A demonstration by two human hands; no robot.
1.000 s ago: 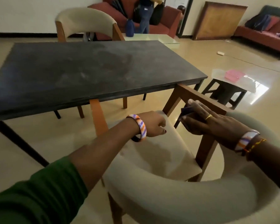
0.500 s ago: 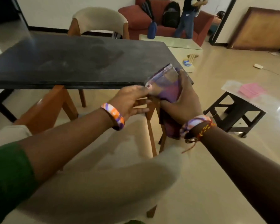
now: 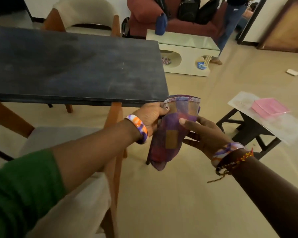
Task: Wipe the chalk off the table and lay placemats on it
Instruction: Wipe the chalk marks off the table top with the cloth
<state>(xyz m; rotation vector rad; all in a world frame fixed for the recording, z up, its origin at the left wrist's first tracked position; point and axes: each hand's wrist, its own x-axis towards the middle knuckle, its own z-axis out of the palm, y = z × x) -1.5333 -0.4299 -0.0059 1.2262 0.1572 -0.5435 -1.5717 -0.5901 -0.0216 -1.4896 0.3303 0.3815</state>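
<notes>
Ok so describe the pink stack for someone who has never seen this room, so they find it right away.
Look right of the dark table, past both hands, to the low black stool on the floor. A clear plastic sheet lies across it, and the pink stack sits on top, the only pink thing there.

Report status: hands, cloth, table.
Left hand and right hand both hold purple cloth, off table corner. Table chalk-smeared, unwiped. Nothing blocking.

cloth: purple checked, hanging, just off table corner | table: dark, chalk-smeared | placemats: pink, stacked on stool
</notes>
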